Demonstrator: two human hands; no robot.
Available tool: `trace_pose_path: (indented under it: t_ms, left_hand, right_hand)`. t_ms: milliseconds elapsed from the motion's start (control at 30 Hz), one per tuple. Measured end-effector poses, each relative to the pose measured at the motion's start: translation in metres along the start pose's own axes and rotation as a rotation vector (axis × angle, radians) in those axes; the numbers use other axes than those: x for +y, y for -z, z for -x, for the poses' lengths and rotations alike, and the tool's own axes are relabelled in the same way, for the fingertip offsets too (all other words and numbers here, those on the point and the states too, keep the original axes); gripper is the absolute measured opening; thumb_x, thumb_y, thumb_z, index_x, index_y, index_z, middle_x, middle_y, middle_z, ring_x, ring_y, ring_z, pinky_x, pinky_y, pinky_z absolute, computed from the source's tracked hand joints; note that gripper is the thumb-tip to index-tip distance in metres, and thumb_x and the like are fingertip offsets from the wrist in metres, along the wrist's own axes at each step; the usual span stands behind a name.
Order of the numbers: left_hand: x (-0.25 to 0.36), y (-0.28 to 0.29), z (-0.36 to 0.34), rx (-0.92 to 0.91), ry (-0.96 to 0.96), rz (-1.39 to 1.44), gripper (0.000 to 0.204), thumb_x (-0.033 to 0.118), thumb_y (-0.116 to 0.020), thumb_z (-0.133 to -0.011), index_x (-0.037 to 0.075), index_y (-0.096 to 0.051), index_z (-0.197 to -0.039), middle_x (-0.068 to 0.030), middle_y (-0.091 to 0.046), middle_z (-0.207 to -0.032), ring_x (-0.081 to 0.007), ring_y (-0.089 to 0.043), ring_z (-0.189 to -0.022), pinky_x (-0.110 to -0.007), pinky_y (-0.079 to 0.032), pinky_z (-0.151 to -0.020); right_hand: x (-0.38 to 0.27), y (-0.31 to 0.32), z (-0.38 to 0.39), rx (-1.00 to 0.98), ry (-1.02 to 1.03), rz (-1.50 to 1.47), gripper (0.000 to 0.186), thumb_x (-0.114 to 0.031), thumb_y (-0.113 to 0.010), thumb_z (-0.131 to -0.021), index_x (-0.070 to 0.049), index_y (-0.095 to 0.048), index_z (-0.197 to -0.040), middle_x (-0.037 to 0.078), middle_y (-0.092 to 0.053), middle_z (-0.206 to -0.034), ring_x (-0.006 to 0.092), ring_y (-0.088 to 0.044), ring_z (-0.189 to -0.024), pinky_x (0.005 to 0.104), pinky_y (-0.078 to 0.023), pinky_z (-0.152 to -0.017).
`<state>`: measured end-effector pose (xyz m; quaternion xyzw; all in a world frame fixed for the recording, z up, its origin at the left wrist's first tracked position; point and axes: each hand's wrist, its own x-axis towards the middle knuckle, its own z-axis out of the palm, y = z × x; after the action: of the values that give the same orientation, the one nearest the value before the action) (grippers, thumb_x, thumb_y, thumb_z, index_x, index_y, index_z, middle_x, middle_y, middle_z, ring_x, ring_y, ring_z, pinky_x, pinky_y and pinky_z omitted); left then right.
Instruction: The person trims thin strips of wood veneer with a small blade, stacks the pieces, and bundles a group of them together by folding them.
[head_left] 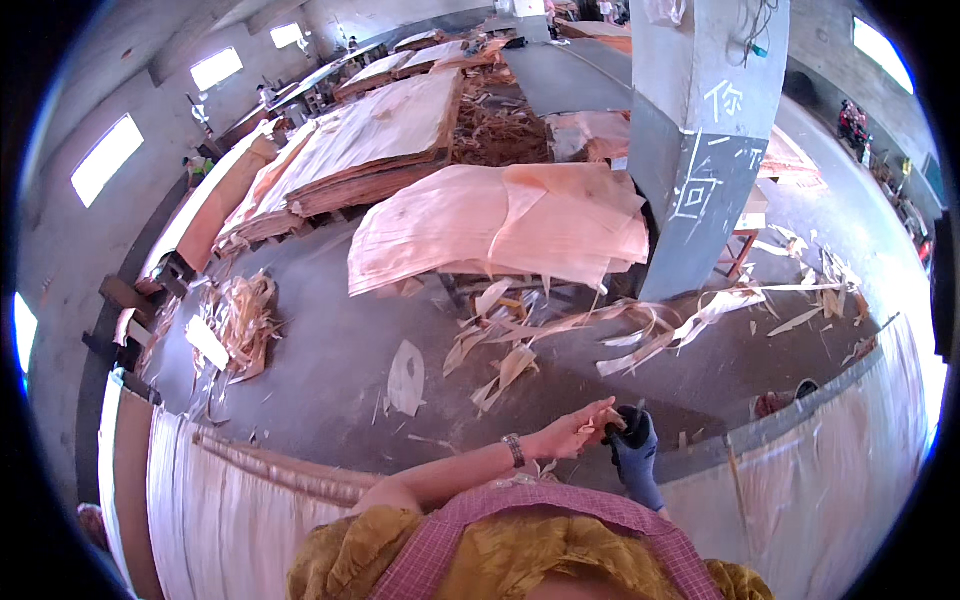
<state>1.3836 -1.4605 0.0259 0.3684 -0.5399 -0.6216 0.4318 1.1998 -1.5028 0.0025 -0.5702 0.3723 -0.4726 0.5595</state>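
My bare left hand [570, 434], with a bracelet [515, 450] at its wrist, reaches rightward in front of my body. Its fingers are drawn together at the tips; whatever they may pinch is too small to name. Close against those fingertips is my right hand [636, 455], in a blue glove with a dark palm side. The gloved fingers are curled closed around something small, partly pale, that I cannot make out. Below both hands lies the grey floor [540, 425]. The hands are near the checked apron [470, 520] I wear.
Stacked veneer sheets [195, 500] flank me on the left, with more veneer [800, 470] on the right. Ahead stand a draped pink-lit veneer pile [500, 220] and a painted pillar [690, 170]. Veneer scraps [515, 365] and a scrap heap [240, 325] litter the floor.
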Motion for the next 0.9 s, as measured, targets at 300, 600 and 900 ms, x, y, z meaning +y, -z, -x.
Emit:
trace_pose_path:
  t_ms: [300, 600, 900]
  left_hand:
    - [0.039, 0.119, -0.248, -0.475, -0.001, -0.504, 0.042, 0.026, -0.073, -0.085, 0.007, -0.053, -0.117, -0.0065, -0.06, -0.093, -0.0147, -0.057, -0.08, -0.031, -0.049, -0.071]
    - [-0.003, 0.073, -0.492, -0.962, 0.108, -0.765, 0.034, 0.031, -0.062, -0.094, 0.004, -0.061, -0.115, -0.0107, -0.066, -0.096, -0.0175, -0.061, -0.087, -0.033, -0.05, -0.077]
    - [-0.109, 0.074, -0.739, -0.99, 0.267, -1.554, 0.065, 0.047, -0.072, -0.075, 0.007, -0.052, -0.123, -0.0212, -0.065, -0.11, -0.0387, -0.062, -0.103, -0.048, -0.049, -0.087]
  right_hand:
    - [-0.034, 0.026, -0.187, 0.396, -0.363, -0.207, 0.032, -0.007, -0.063, -0.091, -0.001, -0.056, -0.122, 0.005, -0.065, -0.106, 0.0118, -0.062, -0.089, 0.0246, -0.05, -0.075]
    - [0.001, 0.124, -0.137, 1.245, -0.273, -0.033, 0.032, 0.0, -0.056, -0.087, -0.001, -0.058, -0.119, 0.004, -0.066, -0.105, 0.0135, -0.06, -0.094, 0.0278, -0.049, -0.084]
    - [0.005, 0.215, -0.07, 2.004, -1.294, 0.559, 0.045, -0.031, -0.066, -0.089, 0.007, -0.05, -0.108, 0.023, -0.058, -0.111, 0.0313, -0.06, -0.107, 0.0425, -0.048, -0.087]
